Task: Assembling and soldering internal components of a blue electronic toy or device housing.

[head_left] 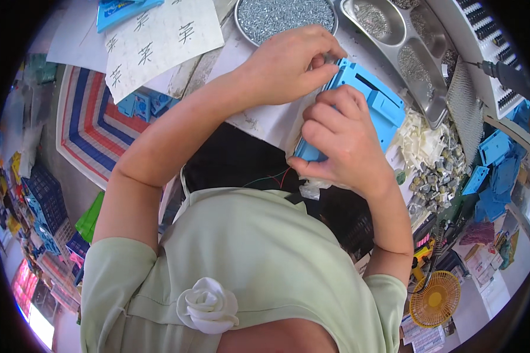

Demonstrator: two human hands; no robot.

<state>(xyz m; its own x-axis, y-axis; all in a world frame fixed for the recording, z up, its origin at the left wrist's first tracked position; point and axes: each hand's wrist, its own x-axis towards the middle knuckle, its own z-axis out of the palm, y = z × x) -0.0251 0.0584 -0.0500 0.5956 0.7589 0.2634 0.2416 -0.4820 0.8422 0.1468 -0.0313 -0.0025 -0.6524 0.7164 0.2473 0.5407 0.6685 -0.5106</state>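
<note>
A light blue plastic housing (376,97) with a long dark slot and a raised block rests at the near edge of the work table. My right hand (344,138) is closed round its near left part, thumb at the lower corner and fingers bent over the top. At the housing's far left corner, my left hand (294,62) pinches thumb and fingers together. Whatever is between those fingertips is hidden or too small to make out. Just beyond the left hand stands a round metal dish (285,20) full of small silvery screws or pins.
A metal compartment tray (388,41) with small parts is at the far right. White plastic pieces (421,138) and small metal parts (439,179) lie heaped at right, near blue plastic parts (497,170). A dark power screwdriver (500,73) hangs far right. Left is a striped bag (79,129).
</note>
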